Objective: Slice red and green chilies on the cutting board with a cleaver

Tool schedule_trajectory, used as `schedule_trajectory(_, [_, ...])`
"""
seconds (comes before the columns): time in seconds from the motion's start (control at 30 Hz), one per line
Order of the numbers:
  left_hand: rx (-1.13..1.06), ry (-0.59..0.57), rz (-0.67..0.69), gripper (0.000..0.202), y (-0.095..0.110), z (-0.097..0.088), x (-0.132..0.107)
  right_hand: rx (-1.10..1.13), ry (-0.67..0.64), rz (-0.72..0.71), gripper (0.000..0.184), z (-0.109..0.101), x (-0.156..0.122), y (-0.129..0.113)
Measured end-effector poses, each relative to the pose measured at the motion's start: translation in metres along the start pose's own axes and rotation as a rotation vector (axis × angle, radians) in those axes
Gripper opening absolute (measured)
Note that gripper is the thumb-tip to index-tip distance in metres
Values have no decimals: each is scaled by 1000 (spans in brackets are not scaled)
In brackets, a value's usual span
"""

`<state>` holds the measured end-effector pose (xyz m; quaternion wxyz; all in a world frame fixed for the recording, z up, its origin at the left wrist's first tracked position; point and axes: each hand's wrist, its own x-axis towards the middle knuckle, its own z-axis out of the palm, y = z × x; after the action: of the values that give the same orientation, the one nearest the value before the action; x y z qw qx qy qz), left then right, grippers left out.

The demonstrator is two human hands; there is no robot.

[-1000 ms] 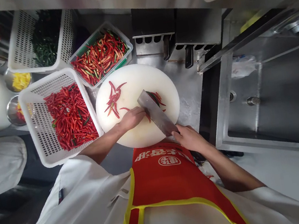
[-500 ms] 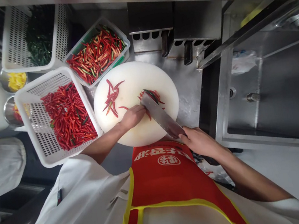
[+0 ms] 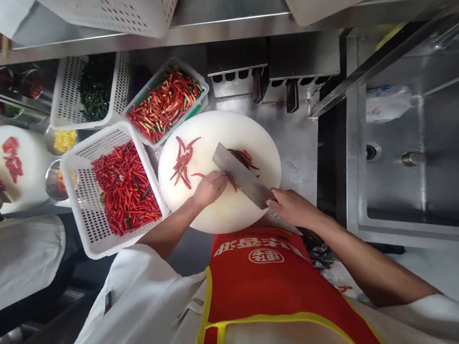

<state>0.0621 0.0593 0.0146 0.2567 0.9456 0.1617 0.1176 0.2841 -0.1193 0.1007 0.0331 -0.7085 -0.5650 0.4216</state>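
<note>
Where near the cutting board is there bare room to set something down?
Bare steel counter shows right of the board, between it and the dark strip beside the sink. The board's near edge, below the left hand, is bare. Crowded: the board's left side, with chili basket and tub close by, and around the cleaver.

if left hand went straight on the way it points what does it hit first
Most likely the cleaver blade, which is right beside the left hand; whether they touch is unclear.
</note>
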Motion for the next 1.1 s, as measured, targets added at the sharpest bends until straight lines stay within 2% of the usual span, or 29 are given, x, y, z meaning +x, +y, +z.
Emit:
schedule_trajectory(0.07, [39,50,-167,24,-14,-15,10,42,9,34,17,2,-14,6])
schedule_trajectory(0.17, [222,158,-587,29,-46,-46,35,61,20,59,16,8,-30,5])
schedule_trajectory(0.23, [318,76,-766,28,-64,-65,54,52,9,28,15,13,-36,2])
schedule_trajectory(0.33, [354,-121,-819,23,-77,-80,75,34,-37,-15,16,19,-40,1])
schedule_trajectory(0.4, [356,-146,-796,22,-75,-82,81,41,-52,-9,17,22,-39,4])
schedule_trajectory(0.47, [347,-64,-731,22,-66,-80,81,54,-34,31,17,24,-38,9])
schedule_trajectory(0.53, [293,21,-555,23,-51,-74,72,70,-5,78,18,25,-35,13])
schedule_trajectory(0.57, [251,27,-437,23,-41,-69,65,78,6,90,18,25,-33,14])
schedule_trajectory(0.63, [163,-46,-223,25,-20,-55,45,82,20,90,16,24,-29,13])
schedule_trajectory(0.73, [98,-171,-62,30,8,-26,14,23,17,87,13,21,-24,8])
schedule_trajectory(0.8, [96,-154,-20,31,19,-8,-2,-20,7,94,14,18,-24,4])
schedule_trajectory(0.9, [70,-36,3,28,22,8,-12,-50,-6,81,15,12,-30,-1])
schedule_trajectory(1.0, [23,42,17,23,19,13,-13,-76,-26,60,14,5,-36,-4])
schedule_trajectory(1.1, [28,59,23,21,18,15,-12,-83,-48,27,15,-1,-40,-5])
